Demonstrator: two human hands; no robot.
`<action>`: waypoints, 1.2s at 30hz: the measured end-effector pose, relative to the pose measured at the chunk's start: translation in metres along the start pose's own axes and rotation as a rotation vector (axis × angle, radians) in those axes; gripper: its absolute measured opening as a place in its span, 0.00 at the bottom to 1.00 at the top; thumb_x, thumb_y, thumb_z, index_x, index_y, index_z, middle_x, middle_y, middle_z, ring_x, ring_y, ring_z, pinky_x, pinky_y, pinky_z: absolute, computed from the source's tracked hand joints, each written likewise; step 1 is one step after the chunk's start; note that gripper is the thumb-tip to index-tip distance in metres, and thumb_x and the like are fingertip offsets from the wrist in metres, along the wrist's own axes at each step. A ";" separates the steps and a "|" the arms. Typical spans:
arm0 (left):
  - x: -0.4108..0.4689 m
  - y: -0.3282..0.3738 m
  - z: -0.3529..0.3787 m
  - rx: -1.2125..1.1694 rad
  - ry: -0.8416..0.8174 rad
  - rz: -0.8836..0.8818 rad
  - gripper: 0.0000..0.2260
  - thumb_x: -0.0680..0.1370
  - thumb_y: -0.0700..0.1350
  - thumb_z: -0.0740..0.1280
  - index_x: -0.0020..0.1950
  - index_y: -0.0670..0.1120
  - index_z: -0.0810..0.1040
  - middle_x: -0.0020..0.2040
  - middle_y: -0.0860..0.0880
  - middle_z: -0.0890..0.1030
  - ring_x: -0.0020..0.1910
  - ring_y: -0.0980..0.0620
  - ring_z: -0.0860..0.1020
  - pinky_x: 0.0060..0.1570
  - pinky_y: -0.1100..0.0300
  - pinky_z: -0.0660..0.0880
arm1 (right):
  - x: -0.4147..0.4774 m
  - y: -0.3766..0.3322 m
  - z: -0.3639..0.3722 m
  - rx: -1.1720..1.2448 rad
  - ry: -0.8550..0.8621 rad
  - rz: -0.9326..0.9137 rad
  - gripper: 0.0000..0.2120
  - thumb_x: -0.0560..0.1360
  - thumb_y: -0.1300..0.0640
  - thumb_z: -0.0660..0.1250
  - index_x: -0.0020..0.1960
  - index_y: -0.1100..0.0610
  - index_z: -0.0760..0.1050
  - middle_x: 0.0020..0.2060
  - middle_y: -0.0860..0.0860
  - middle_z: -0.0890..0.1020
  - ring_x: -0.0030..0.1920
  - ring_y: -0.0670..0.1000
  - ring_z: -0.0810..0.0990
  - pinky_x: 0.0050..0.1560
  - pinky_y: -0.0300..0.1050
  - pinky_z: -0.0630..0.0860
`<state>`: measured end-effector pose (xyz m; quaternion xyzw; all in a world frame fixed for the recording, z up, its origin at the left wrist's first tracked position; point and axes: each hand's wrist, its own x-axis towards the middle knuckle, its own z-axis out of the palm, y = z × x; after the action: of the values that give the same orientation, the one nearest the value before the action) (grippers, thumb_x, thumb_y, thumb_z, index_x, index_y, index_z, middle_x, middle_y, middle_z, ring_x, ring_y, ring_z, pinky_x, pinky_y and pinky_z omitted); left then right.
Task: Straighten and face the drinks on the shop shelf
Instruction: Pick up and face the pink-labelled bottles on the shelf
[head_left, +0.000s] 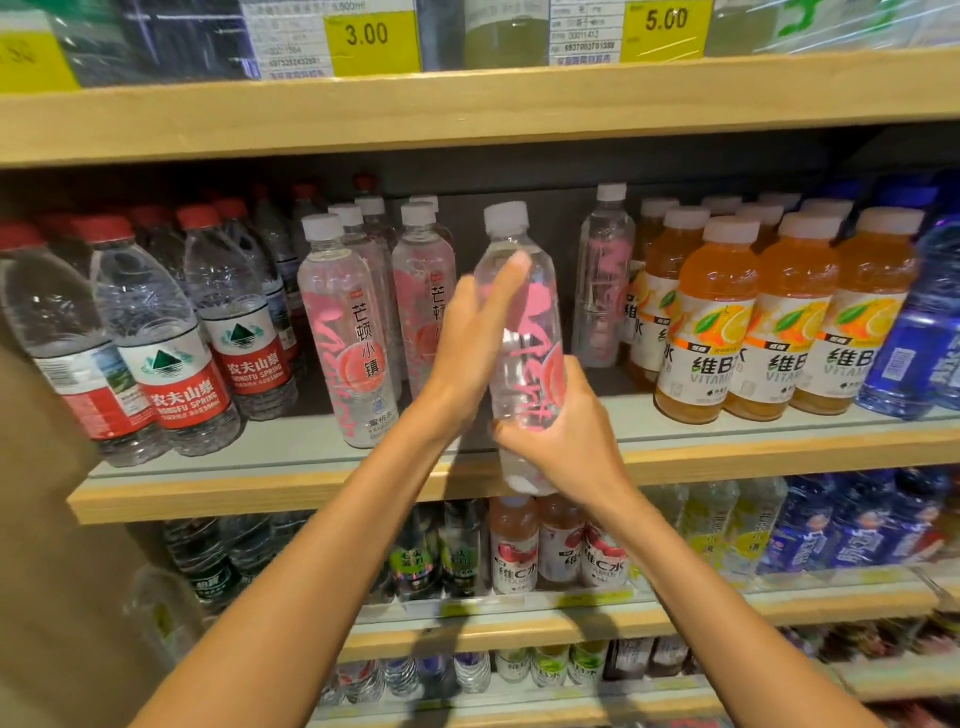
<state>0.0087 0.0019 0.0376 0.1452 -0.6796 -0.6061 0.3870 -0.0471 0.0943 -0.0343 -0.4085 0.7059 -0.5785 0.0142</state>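
A clear peach-water bottle (524, 312) with pink lettering and a white cap is held in front of the middle shelf (291, 488), its base below the shelf's front edge. My right hand (561, 441) grips its lower part. My left hand (475, 332) lies flat against its left side, fingers stretched up along the body. The bottle's pink script side faces me. More peach-water bottles (348, 332) stand in rows to the left, and one (602, 280) stands further back to the right.
Red-capped spring water bottles (171, 343) fill the shelf's left end. Orange vitamin drinks (711, 322) and blue bottles (924, 332) stand at the right. A gap lies behind the held bottle. Price tags (369, 39) hang above; lower shelves (519, 613) hold more drinks.
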 end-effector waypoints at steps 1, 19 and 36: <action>-0.004 0.001 0.003 -0.011 0.036 0.023 0.17 0.77 0.56 0.67 0.58 0.44 0.76 0.50 0.48 0.81 0.45 0.56 0.81 0.46 0.61 0.78 | -0.004 -0.002 0.004 0.002 -0.010 -0.013 0.25 0.62 0.56 0.76 0.53 0.50 0.67 0.37 0.43 0.79 0.36 0.39 0.78 0.32 0.31 0.71; 0.011 0.011 -0.027 -0.868 -0.749 -0.284 0.26 0.62 0.52 0.78 0.52 0.40 0.75 0.41 0.47 0.79 0.36 0.50 0.79 0.41 0.58 0.78 | -0.014 0.007 0.011 1.168 -1.032 0.302 0.40 0.65 0.40 0.75 0.66 0.62 0.67 0.52 0.59 0.81 0.52 0.57 0.81 0.60 0.56 0.75; 0.003 0.003 -0.034 -0.040 -0.011 0.137 0.10 0.79 0.49 0.66 0.50 0.43 0.79 0.34 0.58 0.79 0.32 0.64 0.77 0.32 0.73 0.70 | -0.017 -0.003 0.000 0.582 -0.317 0.171 0.27 0.61 0.48 0.76 0.53 0.64 0.77 0.44 0.58 0.85 0.44 0.53 0.84 0.44 0.44 0.80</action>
<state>0.0321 -0.0235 0.0404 0.0872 -0.6777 -0.5926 0.4266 -0.0343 0.1042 -0.0392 -0.4114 0.5319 -0.6817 0.2883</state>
